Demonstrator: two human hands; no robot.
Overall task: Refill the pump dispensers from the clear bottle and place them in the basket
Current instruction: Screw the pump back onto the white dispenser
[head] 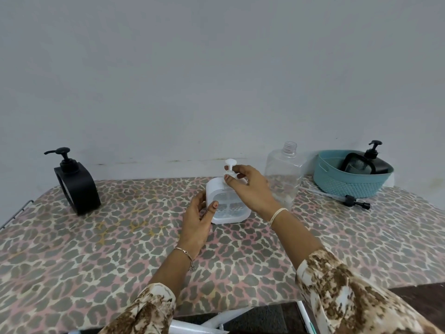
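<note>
We're at the table (pixel 120 249) w/ leopard-print cloth. Well right of our hands sits the basket (pixel 346 186), a black dispenser (pixel 375 162) tilted inside it. The clear bottle (pixel 284 169) stands uncapped just behind our right wrist. Far left, a 2nd black dispenser (pixel 77 186), upright. Btwn our hands is the white dispenser (pixel 231 208), upright: left hand (pixel 196 220) grips its side, thumb on the front; right hand (pixel 252 186) pinches its pump stem. A loose pump (pixel 356 202) lies by the basket.

Home (leopard-print tablecloth (pixel 96 249), plain wall (pixel 216 68))
</note>
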